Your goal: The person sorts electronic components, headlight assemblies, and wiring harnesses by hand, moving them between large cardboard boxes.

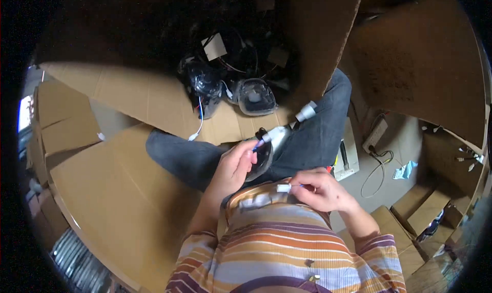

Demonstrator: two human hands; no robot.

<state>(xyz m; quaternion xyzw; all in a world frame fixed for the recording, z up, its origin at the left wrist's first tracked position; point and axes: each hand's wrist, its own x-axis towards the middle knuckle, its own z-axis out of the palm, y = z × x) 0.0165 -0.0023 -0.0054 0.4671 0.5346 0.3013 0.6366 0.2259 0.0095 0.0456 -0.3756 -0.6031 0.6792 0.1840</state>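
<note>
My left hand (237, 165) is closed, its thumb and fingers pinching a bluish wire just below a small grey-and-black socket (263, 135). Between the thumb and fingers of my right hand (323, 190) is a thin wire with a white plug connector (283, 188) at its end. A dark part with a clear plastic shell (263, 161) rests in my lap, partly hidden behind my left hand. Near my right knee, a grey-white cylindrical bulb holder (307, 111) lies against the trouser leg.
Ahead stands an open cardboard box (148, 96) holding several black lamp-like units (256, 97) with loose wires, its inside mostly dark. To the right are a power strip (376, 133), a crumpled blue wrapper (405, 170) and small cardboard boxes (423, 211). Cardboard (118, 190) spreads at the left.
</note>
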